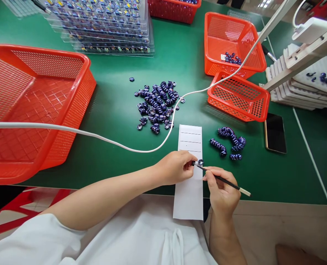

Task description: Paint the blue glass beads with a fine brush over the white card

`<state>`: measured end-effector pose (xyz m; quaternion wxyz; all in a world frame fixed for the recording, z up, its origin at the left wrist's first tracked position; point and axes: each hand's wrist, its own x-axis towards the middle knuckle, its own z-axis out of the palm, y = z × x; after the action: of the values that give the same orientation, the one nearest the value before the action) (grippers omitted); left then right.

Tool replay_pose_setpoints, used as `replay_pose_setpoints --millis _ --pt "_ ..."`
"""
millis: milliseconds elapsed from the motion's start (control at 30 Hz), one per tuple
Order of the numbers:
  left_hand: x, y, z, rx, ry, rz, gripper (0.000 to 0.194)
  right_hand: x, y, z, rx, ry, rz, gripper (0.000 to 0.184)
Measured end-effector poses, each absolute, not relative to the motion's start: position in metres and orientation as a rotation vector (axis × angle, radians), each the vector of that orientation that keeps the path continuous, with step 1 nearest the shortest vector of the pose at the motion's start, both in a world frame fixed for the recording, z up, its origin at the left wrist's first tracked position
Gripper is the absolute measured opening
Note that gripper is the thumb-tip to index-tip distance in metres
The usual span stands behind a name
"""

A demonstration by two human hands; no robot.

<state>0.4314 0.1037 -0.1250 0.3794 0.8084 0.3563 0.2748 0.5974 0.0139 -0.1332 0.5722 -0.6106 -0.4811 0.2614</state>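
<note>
We see the left hand [174, 167] pinching a small dark bead [200, 162] between its fingertips, its grip clamped on it, just above a white paper strip [189, 195] that lies over the near edge of the green counter [113, 106]. The right hand [221, 189] holds a thin brush [221, 179] like a pen, its grip closed around the shaft, and the brush tip touches the bead. The bead sits over the strip's middle, close to the left fingertips.

Beyond the strip lies a loose pile of dark blue beads [158, 105]. To the right of the strip we see short rows of beads [229, 141] stacked side by side, and further right a black phone [275, 132] lying flat. A white cable [97, 136] curves across the counter between the pile and the hands. A large red basket [33, 106] stands at the left; two smaller ones [236, 62] stand beyond the rows, one holding a few beads. Clear trays [105, 25] are stacked at the far edge.
</note>
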Motion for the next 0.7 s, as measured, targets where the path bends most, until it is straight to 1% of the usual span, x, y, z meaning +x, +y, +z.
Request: replay_pose_setpoints --millis 133,267,467,533,700 --pt "0.431 0.104 -0.125 2.077 0.914 0.696 0.029 0.594 0.015 -0.133 -1.436 -1.194 0.561 0.006" --pt "0.433 0.102 -0.126 2.061 0.914 0.699 0.028 0.594 0.015 -0.133 -1.423 -1.218 0.517 0.010" --pt "0.426 0.106 -0.113 2.133 0.954 0.714 0.030 0.596 0.015 -0.129 -1.375 -1.029 0.574 0.008" --pt "0.413 0.114 -0.104 2.227 1.119 0.660 0.032 0.597 0.016 -0.127 -1.363 -0.945 0.536 0.010" --pt "0.374 0.139 -0.088 2.407 1.802 0.357 0.043 0.603 0.019 -0.125 -1.368 -0.775 0.423 0.013"
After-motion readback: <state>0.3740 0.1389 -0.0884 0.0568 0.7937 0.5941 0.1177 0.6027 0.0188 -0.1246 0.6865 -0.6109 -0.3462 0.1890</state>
